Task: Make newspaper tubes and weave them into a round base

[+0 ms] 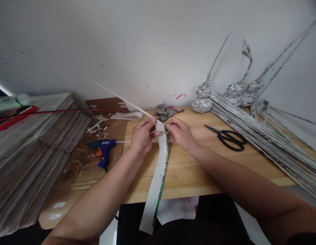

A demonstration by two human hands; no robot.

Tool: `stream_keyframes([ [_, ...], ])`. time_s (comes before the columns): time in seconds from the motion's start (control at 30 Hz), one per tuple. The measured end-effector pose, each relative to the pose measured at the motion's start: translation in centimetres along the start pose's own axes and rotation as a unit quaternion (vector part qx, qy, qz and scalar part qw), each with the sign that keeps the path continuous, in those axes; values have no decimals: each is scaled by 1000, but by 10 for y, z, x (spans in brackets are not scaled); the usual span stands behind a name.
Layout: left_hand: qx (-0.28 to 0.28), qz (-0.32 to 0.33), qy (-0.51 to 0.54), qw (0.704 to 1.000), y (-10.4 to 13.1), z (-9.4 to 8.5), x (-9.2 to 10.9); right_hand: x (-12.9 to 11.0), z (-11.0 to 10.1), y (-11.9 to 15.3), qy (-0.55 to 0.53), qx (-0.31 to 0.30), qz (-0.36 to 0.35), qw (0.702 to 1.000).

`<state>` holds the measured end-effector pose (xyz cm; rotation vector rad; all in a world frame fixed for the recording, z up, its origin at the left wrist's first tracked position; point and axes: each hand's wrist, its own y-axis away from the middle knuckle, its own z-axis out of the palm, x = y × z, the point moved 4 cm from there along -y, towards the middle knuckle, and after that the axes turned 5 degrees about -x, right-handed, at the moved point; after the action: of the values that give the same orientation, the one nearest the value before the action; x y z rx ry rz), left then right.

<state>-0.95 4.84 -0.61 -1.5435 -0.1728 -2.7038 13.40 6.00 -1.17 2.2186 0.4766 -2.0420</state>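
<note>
- Pale wall [137, 41], flecked with pink marks, rises behind a wooden bench [193, 173] that carries the materials and tools around a bare middle where the hands meet.
- Between the hands, a white paper strip [157, 170] with a green edge runs toward the wearer, its lower end hanging past the bench front; that overhang probably leaves its upper end free to handle.
- Left hand [142, 134]: its grip is closed, thumb and forefinger pinching a thin white tube [117, 94] near the strip's upper end, likely to steady it while the long end slants up toward the wall.
- Right hand [180, 132]: its grip is together too, fingertips clamped on the strip's upper corner beside the green edge, seemingly keeping that corner tight.
- Blue glue gun [106, 153] lies at left on stained brown cardboard [73, 185], which presumably spares the wood from drips.
- Black scissors [231, 137] lie at right, handles outward, near the right forearm.
- Long newspaper tubes [252, 134] lie bundled lengthwise, perhaps to keep them straight; woven gourd shapes [202, 102] stand by the wall.
- Writing: a pale label on the glue gun is too small to read, and no brand is legible.
</note>
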Motion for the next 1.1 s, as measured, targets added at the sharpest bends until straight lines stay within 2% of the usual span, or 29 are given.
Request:
stream_keyframes([
  [0.1, -8, -14, -19, 1000, 0, 0, 0, 1, -1, -4, -44, -14, 39, 998],
  [0.27, -13, -26, -54, 998, 0, -1, -3, 0, 3, -5, -30, -54, -4, 998],
  [0.4, -8, -23, -75, 997, -2, -4, -2, -4, 2, -1, 65, -50, -63, 995],
  [0.53, -31, -49, -82, 995, 0, -1, -3, -12, 1, 4, 165, -34, -121, 978],
  [0.67, -24, -55, -63, 996, 2, 2, -4, -15, 2, 5, 238, -38, -138, 961],
  [0.87, -4, -46, -71, 996, 3, 2, -5, -17, 3, 9, 374, -54, -161, 912],
  [1.0, -13, -46, -87, 995, 4, 2, -8, -20, 5, 10, 424, -62, -159, 889],
  [1.1, -18, -50, -102, 993, 4, 2, -10, -21, 5, 10, 430, -80, -150, 887],
])
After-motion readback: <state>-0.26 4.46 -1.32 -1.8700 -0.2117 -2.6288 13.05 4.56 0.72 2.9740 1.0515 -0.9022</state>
